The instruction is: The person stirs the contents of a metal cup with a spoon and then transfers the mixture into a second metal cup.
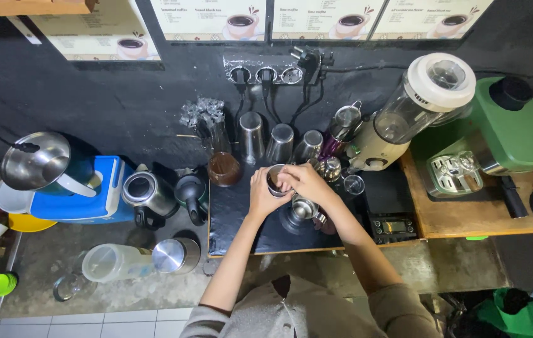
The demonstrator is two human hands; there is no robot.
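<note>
My left hand point(261, 194) grips a small round metal basket with dark coffee grounds point(273, 178) over the black mat point(235, 219). Fingertips of my right hand point(304, 181) press on the basket's rim from the right. Just below my right hand a small steel pitcher point(302, 209) stands on the mat. A black digital scale point(393, 226) lies to the right of my forearm.
Steel cups point(280, 143) and a jar of brown powder point(224, 168) line the wall. A blender point(407, 106) and a green espresso machine point(504, 128) stand right, on a wooden board point(473, 219). Kettles point(147, 194), a blue cooler point(85, 197) and a plastic jug point(113, 261) are at left.
</note>
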